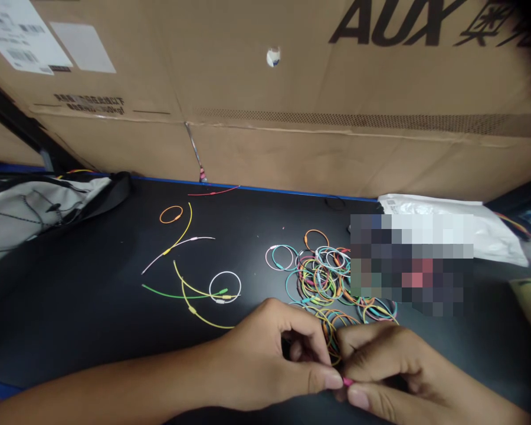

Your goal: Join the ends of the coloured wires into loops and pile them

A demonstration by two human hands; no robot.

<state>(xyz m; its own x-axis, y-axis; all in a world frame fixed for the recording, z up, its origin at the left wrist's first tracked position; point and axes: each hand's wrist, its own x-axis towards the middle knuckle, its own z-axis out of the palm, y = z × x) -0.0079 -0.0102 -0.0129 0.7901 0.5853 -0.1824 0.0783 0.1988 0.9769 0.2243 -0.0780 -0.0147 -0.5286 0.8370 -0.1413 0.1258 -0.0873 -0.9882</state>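
At the lower edge of the head view, over a black table (71, 330): one pink piece (347, 382), small, located between the two hands. Left hand (287, 360): thumb and fingers pinched its left end. Right hand (389, 366): thumb and forefinger pinched its right end; any attached cord was hidden. Handling, as judged: light, probably hard and smooth, apt to slip; best held by its ends, with fingertips. Beyond the hands lay one heap of coloured loops (318, 280), tangled; left of it, several opened cords (192, 310), seemingly springy.
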